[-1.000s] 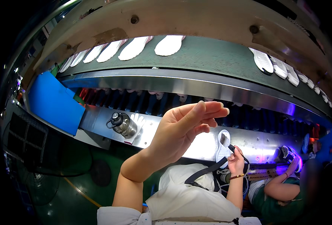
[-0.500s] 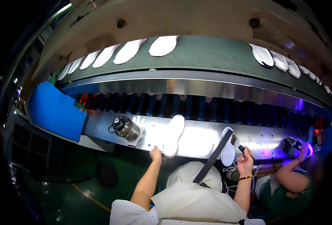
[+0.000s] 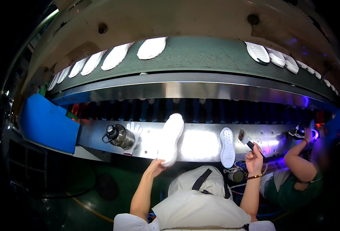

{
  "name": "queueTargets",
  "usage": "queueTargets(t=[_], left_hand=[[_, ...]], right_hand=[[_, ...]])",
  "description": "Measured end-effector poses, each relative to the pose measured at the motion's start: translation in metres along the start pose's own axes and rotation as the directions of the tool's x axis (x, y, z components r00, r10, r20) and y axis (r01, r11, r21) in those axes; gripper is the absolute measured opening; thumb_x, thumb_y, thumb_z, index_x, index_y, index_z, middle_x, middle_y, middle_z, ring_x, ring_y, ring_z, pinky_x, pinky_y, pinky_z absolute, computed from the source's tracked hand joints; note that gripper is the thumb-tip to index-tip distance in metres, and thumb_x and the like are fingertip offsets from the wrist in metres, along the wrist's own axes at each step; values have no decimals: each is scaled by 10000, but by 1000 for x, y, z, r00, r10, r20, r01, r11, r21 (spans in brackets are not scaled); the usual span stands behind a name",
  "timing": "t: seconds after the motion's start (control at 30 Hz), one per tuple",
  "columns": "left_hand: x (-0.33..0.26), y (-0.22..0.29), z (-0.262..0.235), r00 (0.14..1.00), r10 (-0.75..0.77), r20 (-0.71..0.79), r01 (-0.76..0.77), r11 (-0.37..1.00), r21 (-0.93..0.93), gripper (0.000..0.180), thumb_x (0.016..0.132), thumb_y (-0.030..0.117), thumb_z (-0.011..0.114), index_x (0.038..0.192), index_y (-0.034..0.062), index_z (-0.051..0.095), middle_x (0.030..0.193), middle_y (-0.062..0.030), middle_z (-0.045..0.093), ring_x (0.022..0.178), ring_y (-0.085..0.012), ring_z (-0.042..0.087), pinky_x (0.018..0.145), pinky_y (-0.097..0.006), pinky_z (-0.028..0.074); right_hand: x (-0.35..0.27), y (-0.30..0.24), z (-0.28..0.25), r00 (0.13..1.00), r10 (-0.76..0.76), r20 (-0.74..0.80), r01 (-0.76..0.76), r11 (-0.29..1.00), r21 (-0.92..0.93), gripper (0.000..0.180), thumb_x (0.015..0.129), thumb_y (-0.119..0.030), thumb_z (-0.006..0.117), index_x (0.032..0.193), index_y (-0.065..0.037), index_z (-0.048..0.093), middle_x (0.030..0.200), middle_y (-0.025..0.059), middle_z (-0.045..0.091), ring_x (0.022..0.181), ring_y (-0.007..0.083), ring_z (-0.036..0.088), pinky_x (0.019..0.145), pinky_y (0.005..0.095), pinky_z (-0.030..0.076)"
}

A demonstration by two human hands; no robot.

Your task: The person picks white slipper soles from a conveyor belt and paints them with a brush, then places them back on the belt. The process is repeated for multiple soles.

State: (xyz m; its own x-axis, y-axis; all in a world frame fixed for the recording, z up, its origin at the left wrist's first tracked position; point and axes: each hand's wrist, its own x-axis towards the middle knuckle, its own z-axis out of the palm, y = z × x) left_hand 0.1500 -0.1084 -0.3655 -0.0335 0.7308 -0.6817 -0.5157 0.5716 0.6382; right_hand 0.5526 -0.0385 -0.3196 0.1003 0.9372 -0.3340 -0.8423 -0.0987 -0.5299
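My left hand (image 3: 155,168) is closed on the lower edge of a white shoe sole (image 3: 170,140), pinching it between thumb and fingers. This sole lies over the metal ledge, its near end reaching the ledge's front edge. In my right hand (image 3: 254,159) is a brush with a black handle and dark bristles (image 3: 242,134), its tip pointing away from me. To the left of the brush and apart from it, a second white sole (image 3: 227,148) with a dimpled, ridged face rests on the ledge.
On the ledge (image 3: 200,144), a steel bottle (image 3: 120,137) with a black lid stands beside a white glove (image 3: 134,134). Beyond, white shoe pieces (image 3: 118,56) line a green conveyor belt (image 3: 204,54). A small container (image 3: 236,176) sits below the ledge. A co-worker's arm (image 3: 299,159) is at right.
My left hand has taken hold of the near sole's edge. The brush has moved right, off the second sole. The whole view has shifted slightly.
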Motion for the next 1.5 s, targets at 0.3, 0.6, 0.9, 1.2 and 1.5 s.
queueTargets(t=[0.3, 0.6, 0.9, 1.2, 1.5], left_hand=[[-46, 4, 45, 614, 168, 771, 309, 848, -431, 771, 656, 447, 541, 1235, 8, 280, 1166, -265, 389, 1028, -418, 428, 860, -499, 360], [-65, 21, 101, 624, 292, 725, 60, 907, -417, 1140, 469, 647, 641, 1286, 3, 173, 1284, -155, 305, 1146, -302, 362, 927, -399, 339], [-29, 47, 171, 650, 112, 752, -36, 992, -117, 817, 572, 331, 602, 1256, 42, 261, 1163, -230, 418, 1037, -412, 443, 867, -495, 369], [-38, 31, 210, 724, 237, 647, -78, 961, -265, 905, 670, 748, 48, 1295, 108, 182, 1210, -163, 379, 1037, -321, 459, 855, -450, 399], [-30, 21, 209, 757, 269, 596, -74, 941, -330, 785, 753, 674, 87, 1287, 117, 227, 1259, -93, 346, 1124, -248, 383, 923, -380, 327]], right_hand=[[2, 3, 14, 981, 4, 193, -19, 997, 77, 177, 821, -52, 466, 993, -31, 505, 931, 83, 559, 527, 73, 432, 504, 201, 361], [-15, -13, 32, 899, -146, 412, 135, 989, 56, 267, 746, -41, 571, 1002, -28, 499, 1027, 119, 522, 761, 137, 510, 644, 240, 415], [-25, -4, 77, 874, -14, 485, 75, 991, -107, 210, 688, 18, 554, 897, 15, 536, 898, 154, 578, 863, 215, 552, 811, 306, 419], [7, 16, 125, 889, 64, 453, 61, 965, -256, 173, 710, -2, 589, 880, 26, 586, 794, 92, 608, 710, 122, 576, 684, 225, 466], [19, 14, 145, 877, -22, 479, 264, 857, -442, 146, 695, -25, 619, 834, 18, 606, 772, 69, 608, 682, 94, 565, 635, 191, 448]])
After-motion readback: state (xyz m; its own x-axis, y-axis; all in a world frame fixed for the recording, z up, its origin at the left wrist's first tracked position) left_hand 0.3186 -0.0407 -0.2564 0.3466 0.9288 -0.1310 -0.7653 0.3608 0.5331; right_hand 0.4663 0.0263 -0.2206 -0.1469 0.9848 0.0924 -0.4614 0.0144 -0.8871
